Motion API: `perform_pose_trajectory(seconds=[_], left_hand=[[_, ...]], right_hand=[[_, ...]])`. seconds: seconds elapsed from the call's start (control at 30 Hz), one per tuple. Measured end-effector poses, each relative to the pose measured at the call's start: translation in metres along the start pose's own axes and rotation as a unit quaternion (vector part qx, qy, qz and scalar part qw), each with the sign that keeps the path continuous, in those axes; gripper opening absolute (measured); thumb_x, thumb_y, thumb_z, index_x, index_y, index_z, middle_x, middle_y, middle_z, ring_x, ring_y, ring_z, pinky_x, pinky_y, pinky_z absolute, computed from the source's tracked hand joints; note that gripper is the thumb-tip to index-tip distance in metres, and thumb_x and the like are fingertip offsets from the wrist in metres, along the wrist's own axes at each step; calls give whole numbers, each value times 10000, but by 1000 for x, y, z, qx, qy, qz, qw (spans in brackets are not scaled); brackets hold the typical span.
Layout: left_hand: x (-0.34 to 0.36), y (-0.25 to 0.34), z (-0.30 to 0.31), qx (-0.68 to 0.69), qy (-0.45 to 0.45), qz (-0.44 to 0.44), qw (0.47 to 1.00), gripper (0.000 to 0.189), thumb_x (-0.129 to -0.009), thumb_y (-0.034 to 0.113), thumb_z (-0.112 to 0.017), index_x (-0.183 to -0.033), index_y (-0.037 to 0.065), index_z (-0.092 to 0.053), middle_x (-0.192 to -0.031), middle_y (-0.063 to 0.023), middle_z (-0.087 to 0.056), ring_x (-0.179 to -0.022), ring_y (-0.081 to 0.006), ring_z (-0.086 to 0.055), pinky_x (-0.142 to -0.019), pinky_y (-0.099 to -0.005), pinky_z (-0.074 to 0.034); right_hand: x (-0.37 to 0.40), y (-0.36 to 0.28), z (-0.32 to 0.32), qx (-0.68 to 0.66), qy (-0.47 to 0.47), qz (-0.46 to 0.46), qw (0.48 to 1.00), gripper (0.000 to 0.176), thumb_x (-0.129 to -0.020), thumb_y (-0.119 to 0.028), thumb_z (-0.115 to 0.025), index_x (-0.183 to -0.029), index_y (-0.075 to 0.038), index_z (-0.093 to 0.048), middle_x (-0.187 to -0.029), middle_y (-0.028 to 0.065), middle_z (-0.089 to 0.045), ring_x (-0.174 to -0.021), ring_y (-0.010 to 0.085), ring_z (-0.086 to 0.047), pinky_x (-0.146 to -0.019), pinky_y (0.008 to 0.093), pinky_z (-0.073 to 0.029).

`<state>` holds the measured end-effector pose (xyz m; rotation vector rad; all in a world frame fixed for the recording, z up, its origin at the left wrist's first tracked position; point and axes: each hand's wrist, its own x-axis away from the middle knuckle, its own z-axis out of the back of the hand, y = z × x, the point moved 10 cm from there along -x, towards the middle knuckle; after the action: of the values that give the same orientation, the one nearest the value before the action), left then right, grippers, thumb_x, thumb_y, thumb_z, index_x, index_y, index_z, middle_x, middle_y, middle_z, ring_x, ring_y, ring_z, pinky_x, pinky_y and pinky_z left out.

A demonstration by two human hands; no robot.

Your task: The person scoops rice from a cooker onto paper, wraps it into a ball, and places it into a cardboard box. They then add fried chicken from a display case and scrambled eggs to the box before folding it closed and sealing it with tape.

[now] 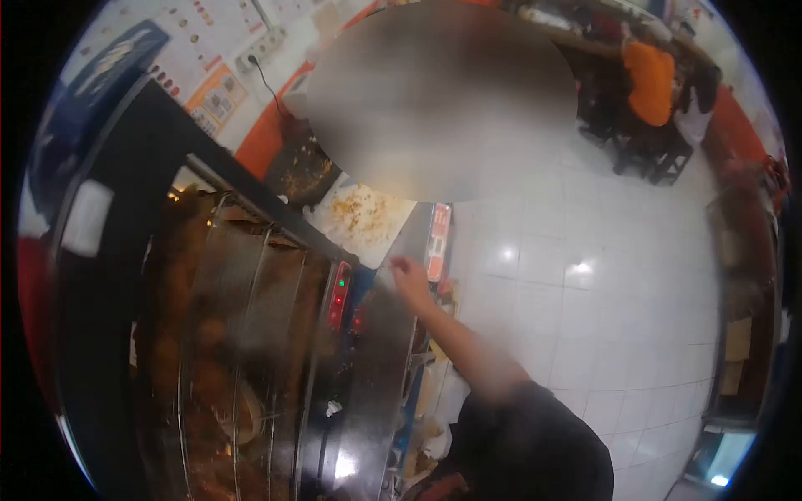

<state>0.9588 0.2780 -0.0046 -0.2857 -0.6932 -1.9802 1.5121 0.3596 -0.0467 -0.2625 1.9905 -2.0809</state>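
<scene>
Black sleeve (535,442), right hand (409,280) out over counter (363,384).
Fingers (399,265) bunched nearly together; can't tell if they hold anything. White tray (373,248) with brown crumbs (359,209) just past hand, near cabinet (242,317); lit red panel (338,309) left of hand.

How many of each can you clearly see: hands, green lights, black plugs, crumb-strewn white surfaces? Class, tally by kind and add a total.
Hands: 1
Green lights: 1
Black plugs: 1
Crumb-strewn white surfaces: 1
Total: 4
</scene>
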Motion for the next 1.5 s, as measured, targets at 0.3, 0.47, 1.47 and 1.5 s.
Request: perform_pose_trajectory(seconds=[0.3,0.47,1.47,1.5], left_hand=[[-57,83,7,50,-92,98,990,401,-907,204,-664,-1243,2,-577,-1268,-177,-575,-1125,-287,-579,-902,-450,-485],[-100,145,-3,161,-172,143,961,403,-908,198,-669,-1241,-6,-569,-1266,-173,-576,-1115,-275,-588,-887,-437,-499],[-56,246,134,85,433,-356,824,326,-826,90,-652,-1148,37,-650,-1125,-102,-605,-1013,-320,-593,-855,-416,-517],[-32,231,143,55,498,-326,802,316,-803,86,-673,-1115,40,-660,-1085,-109,-610,-974,-314,-598,-847,-408,-521]], right_hand=[[-141,-64,-145,248,-65,206,944,198,-729,-173,-760,-922,-213,-738,-988,62,-600,-1000,304,-547,-854,468,-441],[-136,-87,-97,-69,-6,166,984,143,-790,-123,-739,-915,-73,-692,-901,67,-627,-884,243,-600,-817,368,-466],[228,-114,-35,-193,-568,-45,799,472,-962,-279,-449,-1358,-23,-461,-1396,183,-484,-1267,317,-489,-1064,422,-383],[246,-118,-51,-260,-575,-113,767,538,-974,-352,-445,-1405,-32,-414,-1439,176,-443,-1307,315,-452,-1095,430,-356]])
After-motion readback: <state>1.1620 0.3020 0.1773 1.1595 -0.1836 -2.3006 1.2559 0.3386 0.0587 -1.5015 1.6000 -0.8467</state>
